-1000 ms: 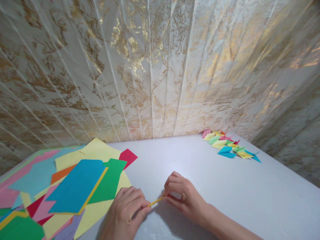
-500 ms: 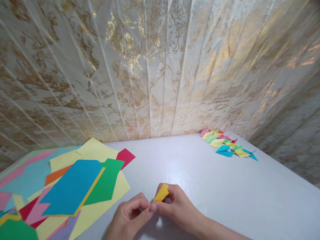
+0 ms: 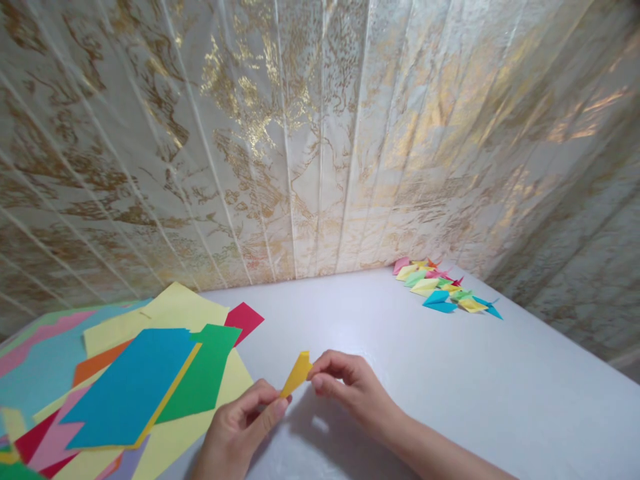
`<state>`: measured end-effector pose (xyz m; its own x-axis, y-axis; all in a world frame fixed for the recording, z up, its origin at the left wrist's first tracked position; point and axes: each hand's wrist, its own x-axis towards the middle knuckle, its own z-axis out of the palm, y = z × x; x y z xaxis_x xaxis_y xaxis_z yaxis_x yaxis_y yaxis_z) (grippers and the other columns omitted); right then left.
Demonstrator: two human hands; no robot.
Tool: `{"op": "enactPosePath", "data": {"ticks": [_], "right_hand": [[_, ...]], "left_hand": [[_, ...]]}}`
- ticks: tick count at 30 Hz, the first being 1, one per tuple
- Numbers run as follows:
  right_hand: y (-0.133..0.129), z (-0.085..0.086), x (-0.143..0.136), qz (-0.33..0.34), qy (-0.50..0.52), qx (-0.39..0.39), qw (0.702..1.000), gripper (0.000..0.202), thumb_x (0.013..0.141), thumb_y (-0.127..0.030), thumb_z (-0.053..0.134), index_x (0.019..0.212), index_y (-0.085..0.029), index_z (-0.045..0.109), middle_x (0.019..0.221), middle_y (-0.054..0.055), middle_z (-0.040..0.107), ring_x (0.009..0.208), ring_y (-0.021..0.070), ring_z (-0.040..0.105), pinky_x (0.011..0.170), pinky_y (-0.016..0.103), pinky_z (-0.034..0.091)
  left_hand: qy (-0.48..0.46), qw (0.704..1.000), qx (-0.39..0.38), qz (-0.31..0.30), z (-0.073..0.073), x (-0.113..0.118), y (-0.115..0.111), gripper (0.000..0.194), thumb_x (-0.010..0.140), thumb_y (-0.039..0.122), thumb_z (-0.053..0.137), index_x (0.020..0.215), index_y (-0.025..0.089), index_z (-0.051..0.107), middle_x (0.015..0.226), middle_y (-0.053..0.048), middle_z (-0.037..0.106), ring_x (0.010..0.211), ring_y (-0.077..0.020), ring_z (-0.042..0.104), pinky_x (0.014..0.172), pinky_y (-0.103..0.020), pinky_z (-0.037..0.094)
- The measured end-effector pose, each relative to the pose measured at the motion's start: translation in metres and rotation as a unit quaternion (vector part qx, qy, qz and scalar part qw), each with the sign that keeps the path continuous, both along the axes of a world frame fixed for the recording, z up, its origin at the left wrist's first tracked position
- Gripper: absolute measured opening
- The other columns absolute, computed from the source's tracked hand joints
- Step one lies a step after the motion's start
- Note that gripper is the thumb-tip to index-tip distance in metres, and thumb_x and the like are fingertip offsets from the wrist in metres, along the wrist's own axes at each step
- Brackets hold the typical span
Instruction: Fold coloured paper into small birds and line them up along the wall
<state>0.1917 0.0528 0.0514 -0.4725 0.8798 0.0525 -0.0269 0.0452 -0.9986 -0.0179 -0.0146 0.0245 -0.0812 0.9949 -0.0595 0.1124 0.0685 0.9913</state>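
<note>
A small folded yellow paper (image 3: 297,375) is held up above the white table, its narrow lower end pinched between the thumb and forefinger of my left hand (image 3: 245,423). My right hand (image 3: 353,387) is at the paper's right side, with thumb and forefinger closed on a small point at its upper right edge. The paper is long and slim, wider toward the top. Both hands are near the front middle of the table, and their shadows fall beneath them.
Overlapping coloured sheets, with a blue sheet (image 3: 135,383) and a green sheet (image 3: 207,370) on top, cover the table's left side. Several small folded paper figures (image 3: 440,300) lie at the back right of the white table (image 3: 475,393). A gold-patterned curtain (image 3: 280,153) hangs behind.
My left hand has shifted left with the yellow paper, now more upright and more exposed. My right hand has moved from the paper's lower end to its upper right edge. The view has turned slightly.
</note>
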Motion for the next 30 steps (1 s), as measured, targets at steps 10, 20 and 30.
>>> {"op": "enactPosePath", "data": {"ticks": [10, 20, 30], "right_hand": [[-0.015, -0.001, -0.013, 0.035, -0.007, 0.029, 0.999, 0.032, 0.084, -0.051, 0.072, 0.083, -0.019, 0.073, 0.077, 0.002, 0.065, 0.068, 0.0138, 0.052, 0.066, 0.028, 0.04], [-0.009, -0.012, -0.011, 0.074, 0.091, -0.057, 0.991, 0.038, 0.078, -0.053, 0.079, 0.083, -0.016, 0.075, 0.082, 0.004, 0.065, 0.066, 0.0116, 0.055, 0.059, 0.025, 0.043], [-0.015, -0.009, -0.012, 0.045, 0.049, -0.047, 0.997, 0.031, 0.083, -0.046, 0.073, 0.085, -0.015, 0.071, 0.068, 0.001, 0.064, 0.057, 0.0108, 0.057, 0.055, 0.023, 0.044]], "left_hand": [[0.079, 0.992, 0.093, -0.015, -0.009, 0.002, -0.001, 0.046, 0.079, 0.063, 0.072, 0.065, 0.02, 0.072, 0.065, 0.002, 0.056, 0.06, -0.0139, 0.052, 0.056, -0.022, 0.04], [0.105, 0.987, 0.11, -0.05, -0.004, -0.001, 0.0, 0.043, 0.084, 0.061, 0.068, 0.069, 0.021, 0.074, 0.068, 0.0, 0.06, 0.062, -0.0146, 0.055, 0.059, -0.022, 0.043], [0.193, 0.966, 0.151, -0.08, -0.012, -0.007, 0.004, 0.022, 0.088, 0.038, 0.069, 0.073, 0.023, 0.075, 0.069, 0.001, 0.059, 0.061, -0.0139, 0.055, 0.058, -0.022, 0.042]]}}
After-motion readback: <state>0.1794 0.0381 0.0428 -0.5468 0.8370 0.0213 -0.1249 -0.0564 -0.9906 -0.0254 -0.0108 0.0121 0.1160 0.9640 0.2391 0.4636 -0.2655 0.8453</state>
